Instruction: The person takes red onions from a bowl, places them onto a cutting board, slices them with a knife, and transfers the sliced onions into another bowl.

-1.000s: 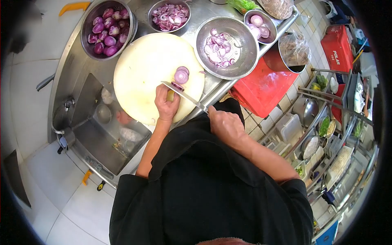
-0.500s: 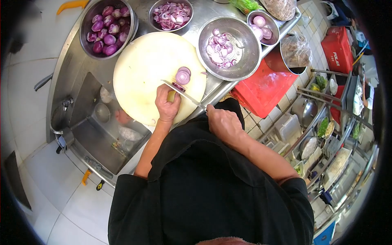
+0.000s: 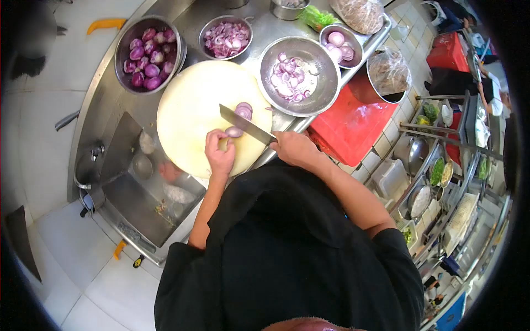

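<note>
slicing stage, i reckon: right hand (image 3: 296, 148) closed round the knife (image 3: 243, 122), left hand (image 3: 221, 157) half-curled at the onion (image 3: 234, 132), can't tell if pinching; next cut probably needs it steady.

To your left, you had a metal sink (image 3: 126, 201) with a tap (image 3: 97, 150). Ahead of you, green leaves (image 3: 317, 18) lay beside a bag of brown stuff (image 3: 359, 14). On your right was a big red box (image 3: 353, 126), and near it a tall pot (image 3: 372, 91) with a see-through bag (image 3: 389, 71) in its top. Farther right, you had a metal rack (image 3: 429, 133) full of pots and tubs.
</note>
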### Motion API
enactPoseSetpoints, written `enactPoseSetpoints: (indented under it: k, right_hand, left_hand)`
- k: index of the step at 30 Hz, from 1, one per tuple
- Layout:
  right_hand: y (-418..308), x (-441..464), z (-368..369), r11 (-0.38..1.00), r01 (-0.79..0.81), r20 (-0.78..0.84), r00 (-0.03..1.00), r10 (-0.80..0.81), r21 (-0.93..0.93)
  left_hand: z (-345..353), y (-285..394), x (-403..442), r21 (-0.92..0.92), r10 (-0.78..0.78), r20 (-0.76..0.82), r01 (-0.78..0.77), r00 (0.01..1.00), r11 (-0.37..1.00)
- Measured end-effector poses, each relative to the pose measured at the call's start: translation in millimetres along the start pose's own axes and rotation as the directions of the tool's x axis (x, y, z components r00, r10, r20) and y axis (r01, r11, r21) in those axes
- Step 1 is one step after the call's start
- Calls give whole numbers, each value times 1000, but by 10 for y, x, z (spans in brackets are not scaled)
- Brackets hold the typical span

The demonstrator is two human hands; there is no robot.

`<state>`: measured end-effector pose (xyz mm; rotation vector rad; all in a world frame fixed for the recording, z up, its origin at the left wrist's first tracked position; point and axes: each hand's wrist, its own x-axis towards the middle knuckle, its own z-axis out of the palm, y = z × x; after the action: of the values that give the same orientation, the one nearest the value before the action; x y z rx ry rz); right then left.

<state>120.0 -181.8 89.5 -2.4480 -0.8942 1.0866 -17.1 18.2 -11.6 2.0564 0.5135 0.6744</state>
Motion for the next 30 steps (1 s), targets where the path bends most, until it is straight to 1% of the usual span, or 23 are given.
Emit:
enactPoseSetpoints:
  k: [3,4,6,7,9,11,12,15,16,18,19,20,21,23,24,26,29,30]
  right_hand:
    - [-44,-102,-111,997,46,-30,998,-48,-64]
    - [-89,-151,-134,992,45,-35,998,-49,-121]
    - [-94,-233,-99,985,67,-82,993,-81,-161]
    - [-100,-246,-67,980,89,-98,989,-108,-181]
    - [-66,-246,50,975,81,-110,988,-106,-206]
    - [-59,-254,71,971,80,-127,986,-110,-227]
    - [-63,-254,65,966,87,-127,985,-120,-242]
    - [-32,-253,74,957,110,-141,978,-152,-268]
    - [-29,-256,75,955,114,-142,977,-158,-274]
    - [-23,-258,72,950,119,-149,975,-167,-288]
    - [33,-256,86,946,137,-197,960,-200,-293]
    - [89,-240,158,942,156,-237,944,-231,-297]
    - [85,-258,161,938,174,-275,926,-260,-300]
    - [75,-281,100,940,152,-195,957,-217,-305]
    - [54,-288,52,940,144,-154,968,-199,-310]
    - [84,-303,24,936,163,-147,965,-218,-313]
    - [178,-366,1,935,188,-179,952,-249,-300]
    - [213,-391,-7,935,198,-195,945,-261,-294]
  left_hand:
    - [-162,122,-20,-57,-109,-44,107,993,993]
    - [-182,182,33,-69,-112,-66,108,992,992]
    - [-277,342,195,-82,-125,-118,115,985,990]
    - [-295,440,323,27,-43,-37,44,998,999]
    - [-305,596,632,240,71,151,-107,986,965]
    - [-349,679,860,387,-80,346,-64,935,920]
    - [-366,712,967,454,-162,430,-58,888,889]
    - [-369,816,1226,549,-323,609,-91,724,831]
    - [-322,739,1310,523,-387,672,-35,631,851]
    - [-187,683,1347,508,-394,674,-5,625,861]
    - [-97,679,1386,499,-393,677,3,622,866]
    - [-46,601,1422,487,-362,703,-43,612,872]
    - [-22,583,1449,466,-333,707,-56,624,883]
    - [11,547,1479,425,-276,711,-83,646,901]
    - [27,501,1462,377,-266,718,-39,643,925]
    - [54,390,1407,278,-243,728,48,641,959]
    - [39,336,1342,242,-81,793,-190,604,952]
    - [52,426,1340,290,-157,788,-134,595,948]
